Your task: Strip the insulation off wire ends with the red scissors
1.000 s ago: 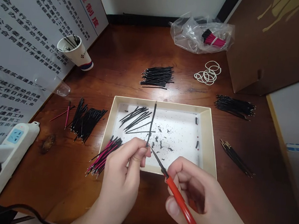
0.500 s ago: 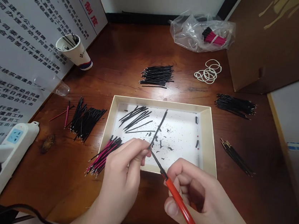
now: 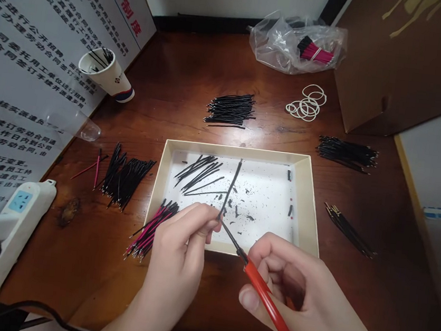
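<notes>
My left hand [image 3: 186, 241] is closed, pinching a short black wire [image 3: 233, 183] between thumb and fingertips; the wire points up and away over the box. In my right hand [image 3: 285, 279] is a red-handled tool with slim dark jaws [image 3: 271, 309], its thumb and fingers around the handle. The jaw tip meets the wire at my left fingertips; whether it bites is hidden. Below lies a shallow cream box [image 3: 312, 213] with a white bottom, holding loose black wires [image 3: 203, 177] and small dark scraps [image 3: 239, 213]. Pink and black wires [image 3: 153, 229] lean on its left edge.
Black wire piles lie left [image 3: 127, 179], behind [image 3: 230, 108] and right [image 3: 347, 152] of the box, with brown-tipped wires [image 3: 348, 230] nearby. Around them are rubber bands [image 3: 307, 103], a plastic bag [image 3: 274, 44], a tilted paper cup [image 3: 111, 78], a power strip [image 3: 14, 232] and a carton [image 3: 407, 64].
The far end of the black wire has swung slightly left. My right thumb has shifted a little away from the red handle. The view has moved slightly.
</notes>
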`<state>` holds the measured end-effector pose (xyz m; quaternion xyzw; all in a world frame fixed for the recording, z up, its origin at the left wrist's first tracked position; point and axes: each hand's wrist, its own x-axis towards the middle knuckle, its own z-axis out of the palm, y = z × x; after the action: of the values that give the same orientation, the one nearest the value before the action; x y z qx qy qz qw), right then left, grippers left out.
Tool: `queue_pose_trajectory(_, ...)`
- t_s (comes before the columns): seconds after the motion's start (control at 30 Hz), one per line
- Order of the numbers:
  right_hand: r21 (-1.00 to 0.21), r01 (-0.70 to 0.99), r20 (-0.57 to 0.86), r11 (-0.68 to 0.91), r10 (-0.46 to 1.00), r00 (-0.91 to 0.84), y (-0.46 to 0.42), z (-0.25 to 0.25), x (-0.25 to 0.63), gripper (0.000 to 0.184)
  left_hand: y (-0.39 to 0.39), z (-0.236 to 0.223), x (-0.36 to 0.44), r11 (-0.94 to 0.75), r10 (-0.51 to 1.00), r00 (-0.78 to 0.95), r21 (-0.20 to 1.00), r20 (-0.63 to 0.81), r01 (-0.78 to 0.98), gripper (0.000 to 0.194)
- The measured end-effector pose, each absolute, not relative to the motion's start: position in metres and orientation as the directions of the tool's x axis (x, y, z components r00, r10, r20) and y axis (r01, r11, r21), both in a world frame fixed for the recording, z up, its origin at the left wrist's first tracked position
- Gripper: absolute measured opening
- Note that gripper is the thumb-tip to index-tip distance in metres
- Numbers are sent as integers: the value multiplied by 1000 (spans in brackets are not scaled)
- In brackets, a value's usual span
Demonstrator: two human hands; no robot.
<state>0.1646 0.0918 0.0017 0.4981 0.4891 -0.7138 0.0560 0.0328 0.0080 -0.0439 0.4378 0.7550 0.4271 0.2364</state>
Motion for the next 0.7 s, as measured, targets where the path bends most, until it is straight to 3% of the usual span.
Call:
queue_pose_trajectory(0.5,-711,507,-702,-487,453,-549,86,-9,172,27,8,-39,30,231,879,-473,820,54,524,28)
queue_pose_trajectory(0.7,-729,518,-685,-448,470,-557,89,-9,172,28,10,-39,31,285,875,-479,875,-71,392,27)
